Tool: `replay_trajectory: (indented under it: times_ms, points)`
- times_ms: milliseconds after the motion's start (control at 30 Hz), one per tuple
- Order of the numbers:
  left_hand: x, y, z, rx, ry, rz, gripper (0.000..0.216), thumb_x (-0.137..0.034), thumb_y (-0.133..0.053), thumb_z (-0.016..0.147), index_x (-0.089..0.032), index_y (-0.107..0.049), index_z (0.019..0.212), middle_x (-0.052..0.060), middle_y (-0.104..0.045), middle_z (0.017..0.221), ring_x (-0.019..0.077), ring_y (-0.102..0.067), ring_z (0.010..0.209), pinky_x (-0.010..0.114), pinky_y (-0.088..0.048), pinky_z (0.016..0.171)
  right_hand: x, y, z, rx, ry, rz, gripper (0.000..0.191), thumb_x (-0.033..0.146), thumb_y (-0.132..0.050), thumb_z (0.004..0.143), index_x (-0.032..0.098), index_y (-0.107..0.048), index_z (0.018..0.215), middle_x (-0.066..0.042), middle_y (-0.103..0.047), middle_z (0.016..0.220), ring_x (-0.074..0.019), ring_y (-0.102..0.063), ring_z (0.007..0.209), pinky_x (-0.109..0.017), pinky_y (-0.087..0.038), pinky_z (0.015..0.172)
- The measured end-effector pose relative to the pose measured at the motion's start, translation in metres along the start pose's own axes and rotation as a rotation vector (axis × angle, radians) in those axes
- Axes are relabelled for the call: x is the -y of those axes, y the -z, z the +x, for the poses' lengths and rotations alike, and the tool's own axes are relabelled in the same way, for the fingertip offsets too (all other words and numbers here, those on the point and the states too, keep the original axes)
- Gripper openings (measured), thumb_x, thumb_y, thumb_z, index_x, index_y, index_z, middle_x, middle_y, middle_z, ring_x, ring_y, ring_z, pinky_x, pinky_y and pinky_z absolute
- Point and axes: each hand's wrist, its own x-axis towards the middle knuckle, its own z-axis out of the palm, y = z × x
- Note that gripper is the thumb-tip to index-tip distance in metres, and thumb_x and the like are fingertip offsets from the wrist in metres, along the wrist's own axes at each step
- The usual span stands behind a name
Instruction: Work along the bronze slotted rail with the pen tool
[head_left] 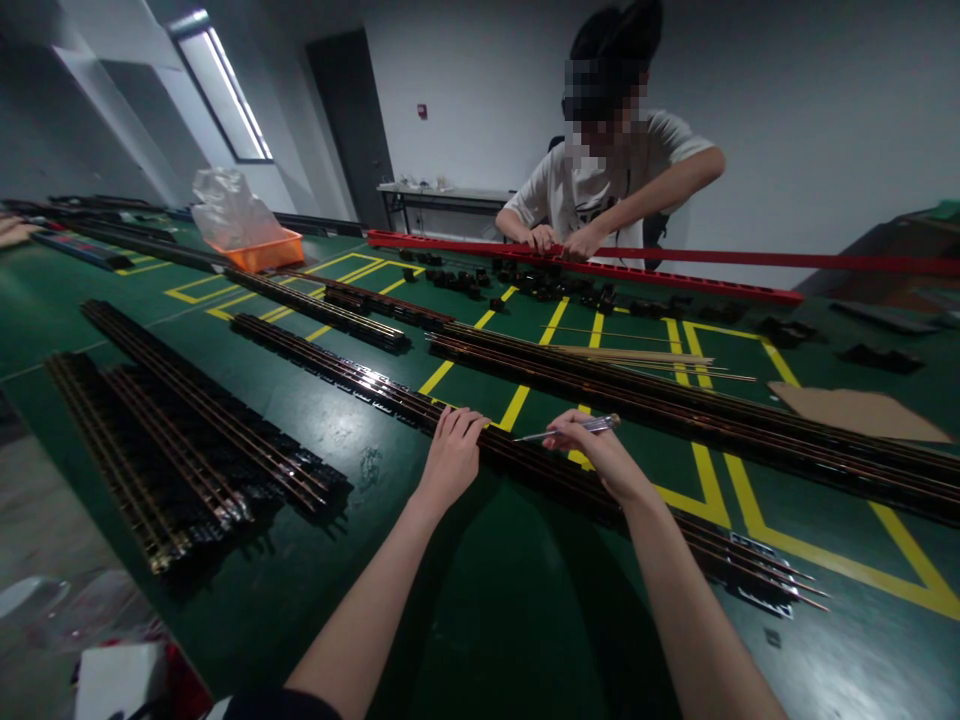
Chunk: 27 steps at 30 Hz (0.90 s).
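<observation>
A long black strip with thin copper rails (352, 378) runs diagonally across the green table. My left hand (452, 452) rests on this strip, fingers curled over its top edge. Just to the right, my right hand (596, 452) holds a slim clear-handled screwdriver (571, 429), its tip pointing left toward the strip near my left hand. The strip's near end (757, 572) shows bare copper rods sticking out.
More rail strips lie at the left (187, 440) and beyond (675, 400). A person across the table has both hands on a long red bar (675, 270). Small black parts (540, 285), an orange bin (262, 250), thin wooden sticks (645, 355) and cardboard (855, 410) sit around.
</observation>
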Motion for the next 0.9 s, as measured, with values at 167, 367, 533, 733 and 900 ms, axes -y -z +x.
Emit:
replay_trajectory:
  times_ms: [167,367,533,733,900]
  points:
    - [0.0001,0.004,-0.0003,0.04,-0.032,-0.08,0.041,-0.008,-0.041,0.078,-0.019,-0.054,0.116,0.006,-0.06,0.116,0.022,-0.047,0.119,0.047,-0.025,0.115,-0.001,0.0021,0.0006,-0.006,0.002,-0.008,0.02,0.039,-0.06,0.072,0.019,-0.062,0.07,-0.002,-0.067,0.07,-0.0181,-0.062,0.073,-0.034,-0.044,0.076]
    - [-0.0029,0.0066,-0.0007,0.075,-0.044,-0.051,0.043,-0.029,-0.055,0.077,-0.019,-0.054,0.119,0.008,-0.056,0.123,0.0263,-0.045,0.121,0.049,-0.023,0.114,-0.0042,0.0053,0.0012,-0.031,0.024,-0.005,0.017,0.035,-0.058,0.072,0.019,-0.061,0.068,-0.002,-0.065,0.068,-0.0172,-0.062,0.072,-0.033,-0.044,0.075]
    - [-0.0028,0.0017,-0.0008,0.046,-0.042,0.001,0.042,-0.037,-0.058,0.08,-0.019,-0.054,0.118,0.008,-0.058,0.118,0.0253,-0.049,0.116,0.049,-0.026,0.112,-0.0076,0.0069,0.0027,-0.035,0.029,-0.009,0.015,0.033,-0.057,0.072,0.019,-0.061,0.067,-0.001,-0.065,0.067,-0.0165,-0.061,0.071,-0.031,-0.043,0.074]
    - [-0.0036,-0.0009,-0.0009,0.009,-0.042,0.038,0.037,-0.035,-0.058,0.082,-0.02,-0.055,0.115,0.007,-0.059,0.116,0.0251,-0.05,0.114,0.048,-0.027,0.111,-0.0094,0.0079,0.0028,-0.038,0.029,0.011,0.014,0.033,-0.058,0.073,0.02,-0.061,0.067,-0.001,-0.064,0.067,-0.0168,-0.061,0.071,-0.032,-0.043,0.075]
    - [-0.0052,-0.0009,-0.0006,-0.015,-0.051,0.045,0.036,-0.034,-0.057,0.081,-0.019,-0.056,0.114,0.007,-0.061,0.115,0.0258,-0.05,0.114,0.049,-0.027,0.111,-0.0091,0.0092,0.0021,-0.045,0.022,0.028,0.015,0.032,-0.058,0.071,0.02,-0.06,0.065,-0.001,-0.064,0.066,-0.0166,-0.061,0.07,-0.032,-0.044,0.076]
